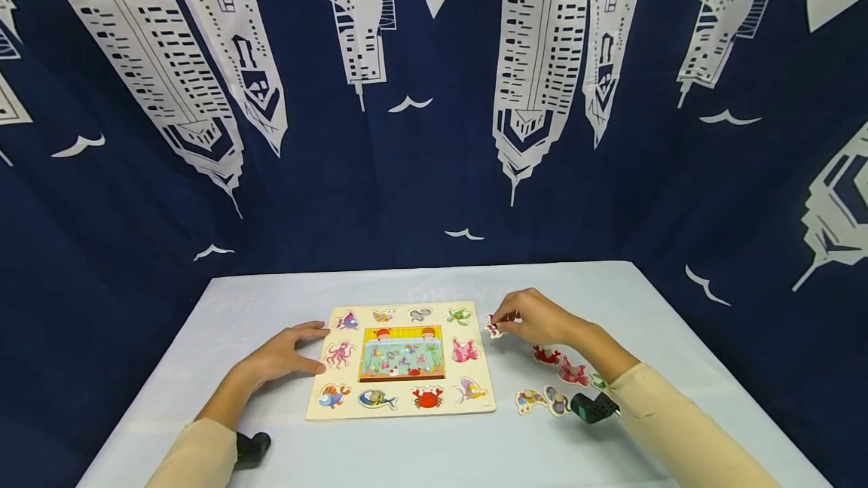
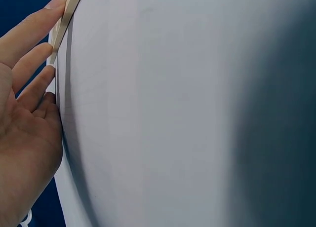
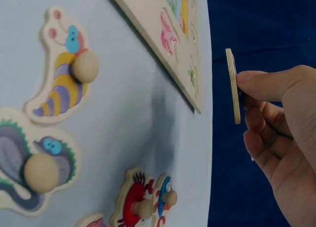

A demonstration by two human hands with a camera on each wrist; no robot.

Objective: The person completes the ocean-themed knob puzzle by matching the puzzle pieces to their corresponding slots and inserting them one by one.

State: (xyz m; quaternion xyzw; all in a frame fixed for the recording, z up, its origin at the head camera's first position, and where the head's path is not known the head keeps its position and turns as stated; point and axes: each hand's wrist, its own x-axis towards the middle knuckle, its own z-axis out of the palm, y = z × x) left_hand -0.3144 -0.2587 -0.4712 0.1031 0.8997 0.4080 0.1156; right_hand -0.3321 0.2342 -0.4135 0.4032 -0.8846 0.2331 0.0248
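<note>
A wooden puzzle board [image 1: 400, 400] with printed sea animals round a fish-tank picture lies flat on the table. My left hand [image 1: 288, 352] rests at its left edge, fingers fairly straight; in the left wrist view, fingertips touch the board's side [image 2: 62, 27]. Just off the board's right side, my right hand [image 1: 539, 316] pinches a small wooden puzzle piece [image 1: 493, 327] between thumb and fingers. The right wrist view shows this puzzle piece [image 3: 233, 86] edge-on, raised above the table; its picture is mostly hidden, so I cannot tell which animal it is.
Loose knobbed pieces lie right of the board, beneath my right forearm: a crab [image 1: 545, 355], a pink piece [image 1: 573, 373], a snail [image 1: 530, 400] and a grey piece [image 1: 556, 402]. Behind the white table [image 1: 285, 296] hangs a dark blue cloth [image 1: 407, 194].
</note>
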